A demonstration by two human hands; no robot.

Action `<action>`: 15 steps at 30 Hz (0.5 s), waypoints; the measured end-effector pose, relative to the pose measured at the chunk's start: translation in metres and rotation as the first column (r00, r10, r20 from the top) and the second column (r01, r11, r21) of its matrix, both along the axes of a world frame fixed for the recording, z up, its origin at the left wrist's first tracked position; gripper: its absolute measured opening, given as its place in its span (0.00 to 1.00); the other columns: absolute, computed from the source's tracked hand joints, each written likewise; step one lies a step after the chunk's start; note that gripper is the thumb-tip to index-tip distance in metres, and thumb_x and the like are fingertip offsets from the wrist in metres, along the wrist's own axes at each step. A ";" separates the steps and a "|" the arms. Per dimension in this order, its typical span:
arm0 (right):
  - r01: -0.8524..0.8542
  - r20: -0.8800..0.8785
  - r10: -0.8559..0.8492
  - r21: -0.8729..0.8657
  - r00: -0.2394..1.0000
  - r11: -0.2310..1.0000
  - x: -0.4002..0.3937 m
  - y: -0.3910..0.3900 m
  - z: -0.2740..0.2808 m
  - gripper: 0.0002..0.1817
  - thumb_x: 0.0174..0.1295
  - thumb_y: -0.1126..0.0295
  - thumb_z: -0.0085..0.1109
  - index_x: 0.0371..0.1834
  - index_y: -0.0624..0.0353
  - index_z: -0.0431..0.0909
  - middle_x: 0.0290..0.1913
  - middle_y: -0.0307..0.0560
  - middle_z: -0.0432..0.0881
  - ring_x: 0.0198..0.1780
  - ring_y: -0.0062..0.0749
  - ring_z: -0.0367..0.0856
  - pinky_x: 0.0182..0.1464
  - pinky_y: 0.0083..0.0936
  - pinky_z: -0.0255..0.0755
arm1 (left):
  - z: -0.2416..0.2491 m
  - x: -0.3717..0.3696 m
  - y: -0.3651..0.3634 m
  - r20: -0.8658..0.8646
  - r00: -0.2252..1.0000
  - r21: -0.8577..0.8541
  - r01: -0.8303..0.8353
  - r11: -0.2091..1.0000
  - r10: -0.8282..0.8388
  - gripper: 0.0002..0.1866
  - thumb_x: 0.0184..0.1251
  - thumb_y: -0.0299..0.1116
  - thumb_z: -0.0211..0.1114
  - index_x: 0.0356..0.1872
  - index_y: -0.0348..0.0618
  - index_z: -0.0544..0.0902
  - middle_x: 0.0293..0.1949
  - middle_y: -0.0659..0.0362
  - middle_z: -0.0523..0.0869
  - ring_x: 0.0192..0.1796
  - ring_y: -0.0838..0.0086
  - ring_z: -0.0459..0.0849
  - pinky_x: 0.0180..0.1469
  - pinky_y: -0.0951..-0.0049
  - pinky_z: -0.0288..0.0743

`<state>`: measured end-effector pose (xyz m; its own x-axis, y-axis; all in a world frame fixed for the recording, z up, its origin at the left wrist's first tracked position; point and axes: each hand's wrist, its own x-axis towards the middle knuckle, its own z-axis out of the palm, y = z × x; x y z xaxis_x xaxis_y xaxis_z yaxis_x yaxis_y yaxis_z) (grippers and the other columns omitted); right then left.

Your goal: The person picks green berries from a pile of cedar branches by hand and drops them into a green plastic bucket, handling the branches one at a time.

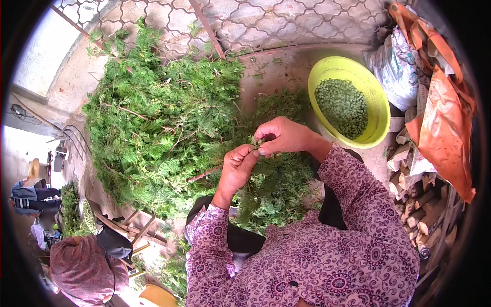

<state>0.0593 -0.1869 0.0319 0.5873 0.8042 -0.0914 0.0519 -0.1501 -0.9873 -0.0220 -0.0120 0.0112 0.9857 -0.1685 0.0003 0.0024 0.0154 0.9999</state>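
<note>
Both of my hands meet above a heap of cut green branches (169, 117). Small green cones or seed pods on a sprig (260, 143) show between the fingertips. My left hand (238, 169) pinches the sprig from below, thumb and fingers pressed together. From the right, my right hand (284, 137) closes thumb and forefinger on the same sprig. Right of the hands stands a yellow-green basin (381, 110), partly filled with small green pods (342, 107). Feathery foliage hangs just below my hands.
A metal lattice (286, 23) runs along the top. White sacks (396, 69), an orange sheet (445, 128) and stacked firewood (424, 215) line the right. At lower left are a wooden frame (140, 230), a seated person (84, 266) and other people farther off.
</note>
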 end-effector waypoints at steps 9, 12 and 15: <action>0.217 -0.597 -0.064 0.189 0.799 0.958 0.002 -0.001 -0.010 0.05 0.54 0.77 0.50 0.33 0.63 0.74 0.25 0.42 0.77 0.23 0.21 0.76 0.24 0.14 0.68 | 0.004 0.001 0.012 -0.159 0.984 -0.240 0.038 0.970 -0.078 0.05 0.62 0.26 0.57 0.27 0.41 0.80 0.19 0.71 0.73 0.20 0.89 0.64 0.21 0.85 0.58; 0.402 -0.743 -0.032 0.325 0.669 0.856 0.012 -0.004 -0.009 0.05 0.54 0.76 0.51 0.34 0.62 0.73 0.25 0.40 0.75 0.19 0.19 0.71 0.20 0.13 0.63 | 0.005 0.011 0.021 -0.295 0.943 -0.382 -0.266 0.885 0.156 0.06 0.63 0.28 0.56 0.29 0.38 0.79 0.14 0.66 0.73 0.14 0.85 0.67 0.18 0.81 0.61; 0.210 -0.520 -0.033 0.285 0.854 0.935 0.011 -0.009 -0.012 0.04 0.54 0.76 0.52 0.33 0.60 0.73 0.25 0.39 0.73 0.20 0.17 0.68 0.19 0.11 0.58 | -0.005 0.022 0.036 -0.368 0.855 -0.304 -0.482 0.822 0.365 0.08 0.61 0.30 0.56 0.29 0.34 0.78 0.13 0.64 0.72 0.13 0.82 0.66 0.17 0.80 0.61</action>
